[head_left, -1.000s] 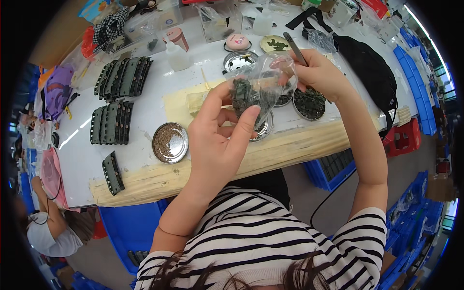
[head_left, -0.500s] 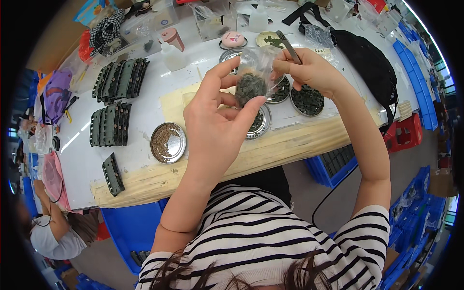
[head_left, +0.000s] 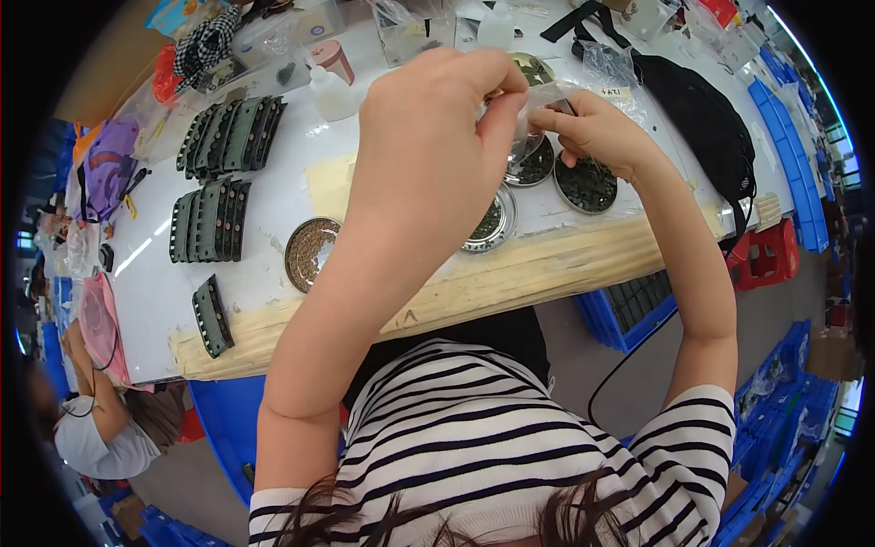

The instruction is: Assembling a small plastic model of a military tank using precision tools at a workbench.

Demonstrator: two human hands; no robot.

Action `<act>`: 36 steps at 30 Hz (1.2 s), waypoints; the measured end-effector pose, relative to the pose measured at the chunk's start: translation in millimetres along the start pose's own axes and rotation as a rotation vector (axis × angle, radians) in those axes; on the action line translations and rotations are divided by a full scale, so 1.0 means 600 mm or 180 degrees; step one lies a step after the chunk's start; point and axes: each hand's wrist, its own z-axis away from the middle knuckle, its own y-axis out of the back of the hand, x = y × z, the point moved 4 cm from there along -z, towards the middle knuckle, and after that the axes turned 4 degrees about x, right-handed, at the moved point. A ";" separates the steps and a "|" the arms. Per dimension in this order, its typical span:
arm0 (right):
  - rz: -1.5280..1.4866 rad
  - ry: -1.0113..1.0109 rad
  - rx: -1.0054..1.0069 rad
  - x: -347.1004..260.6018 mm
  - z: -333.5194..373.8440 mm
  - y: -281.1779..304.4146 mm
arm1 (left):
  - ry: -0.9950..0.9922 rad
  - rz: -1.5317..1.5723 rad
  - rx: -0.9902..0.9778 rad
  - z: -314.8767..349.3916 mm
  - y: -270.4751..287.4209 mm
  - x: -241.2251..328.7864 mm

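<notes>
Along the near side, tape lines the counter (head_left: 510,270), and there's a tin of brown granules (head_left: 307,248) with a tin of green bits (head_left: 490,223) to its right. Above them, the left hand (head_left: 442,118) is up high, fingers curled in close to the thumb, though I can't tell whether they've caught any plastic. Over to the right hand (head_left: 591,132): fingers closed on the clear plastic bag (head_left: 526,135), a slim metal tool (head_left: 564,108) tucked in as well. The bag hangs between the hands, over a tin of dark pieces (head_left: 533,166). Here's the danger: a loose grip on that floppy plastic, with the tool crowding the fingers, could tip the contents across neighbouring tins. The bag itself looks thin, crumpled and shiny, its contents mostly hidden by the left hand. Farther back stands a white squeeze bottle (head_left: 334,96).
</notes>
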 end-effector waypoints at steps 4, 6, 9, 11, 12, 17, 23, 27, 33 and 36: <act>-0.0009 -0.0086 0.0076 0.005 0.000 0.004 | 0.0323 0.0299 -0.0633 -0.039 -0.003 0.011; 0.0000 -0.0061 0.0193 0.002 0.005 0.002 | 0.0608 0.0340 -0.0945 -0.057 0.007 0.026; -0.0126 -0.0072 0.0191 0.008 0.000 0.005 | 0.0585 0.0438 -0.0697 -0.049 -0.004 0.017; -0.0002 -0.0043 0.0152 0.009 -0.002 0.010 | 0.0765 0.0890 -0.0674 -0.050 -0.007 0.011; 0.0057 -0.0032 0.0135 0.009 -0.003 0.012 | 0.0897 0.1121 -0.0749 -0.053 -0.005 0.012; 0.0054 0.0147 0.0252 0.001 0.002 0.014 | 0.1266 0.1634 -0.0893 -0.062 0.012 0.028; 0.0099 0.0193 0.0270 0.007 -0.003 0.019 | 0.0808 0.1172 -0.0552 -0.059 0.008 0.038; 0.0087 0.0216 0.0340 0.008 -0.006 0.020 | 0.0828 0.1386 -0.0685 -0.069 0.012 0.026; -0.0032 0.0165 0.0234 0.002 -0.004 0.011 | 0.0784 0.1512 -0.0686 -0.072 0.012 0.026; -0.0136 0.0175 0.0234 0.006 -0.013 0.013 | 0.0808 0.1500 -0.0697 -0.073 0.012 0.023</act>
